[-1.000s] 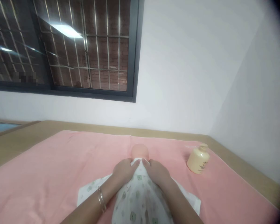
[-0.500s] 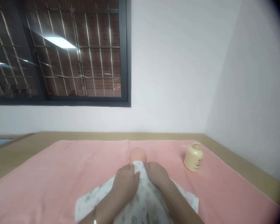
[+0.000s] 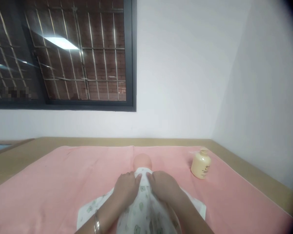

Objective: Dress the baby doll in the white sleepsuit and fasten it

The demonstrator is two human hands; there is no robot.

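A doll's smooth, bare head (image 3: 142, 160) lies on the pink mat, at the top end of a white baby garment (image 3: 140, 206) with a small green print. The garment spreads over the body, and its sleeves stick out to both sides. My left hand (image 3: 127, 186) is closed on the cloth just left of the neck, thumb along the top. On the other side my right hand (image 3: 164, 183) is also closed on the cloth, its thumb near the collar. The fingertips of both hands are hidden. A silver bracelet circles my left wrist.
To the right, a cream-yellow bottle (image 3: 200, 164) with dark lettering stands on the pink mat (image 3: 75, 175). Tan padded edging (image 3: 185, 141) frames the mat. Behind rise a white wall (image 3: 180, 65) and a dark-framed window (image 3: 132, 58) with metal bars.
My hands have shifted slightly; both thumbs now press on the cloth beside the collar, and more of the garment's front shows between them. The view has moved a little.
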